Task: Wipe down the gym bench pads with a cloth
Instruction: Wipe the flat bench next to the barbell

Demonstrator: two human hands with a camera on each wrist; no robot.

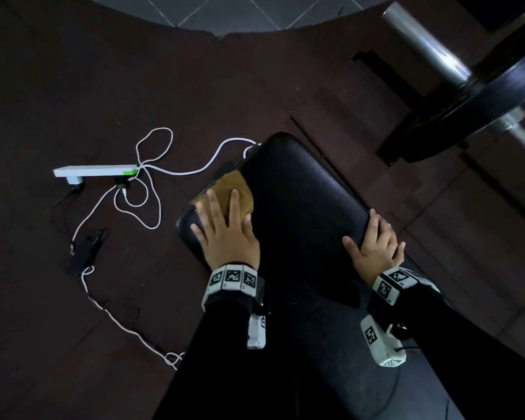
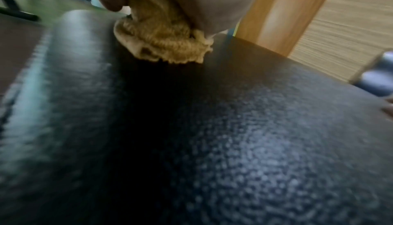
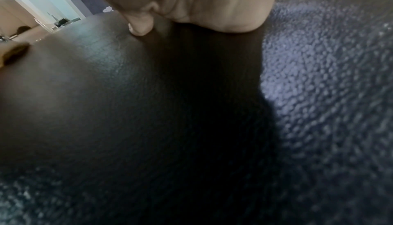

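A black textured bench pad (image 1: 297, 207) runs from the middle of the head view down toward me. A tan cloth (image 1: 240, 189) lies on its left edge. My left hand (image 1: 225, 231) presses flat on the cloth with fingers spread. In the left wrist view the cloth (image 2: 161, 43) is bunched under the left hand (image 2: 202, 1) on the bench pad (image 2: 212, 127). My right hand (image 1: 373, 247) holds the pad's right edge, thumb on top and fingers curled over the side. In the right wrist view its thumb (image 3: 140, 26) and palm press on the bench pad (image 3: 149, 110).
On the dark rubber floor to the left lie a white power strip (image 1: 94, 171), looping white cables (image 1: 152, 189) and a black adapter (image 1: 88, 250). A barbell with a black weight plate (image 1: 482, 110) hangs over the upper right. Grey tiles (image 1: 225, 10) lie beyond the mat.
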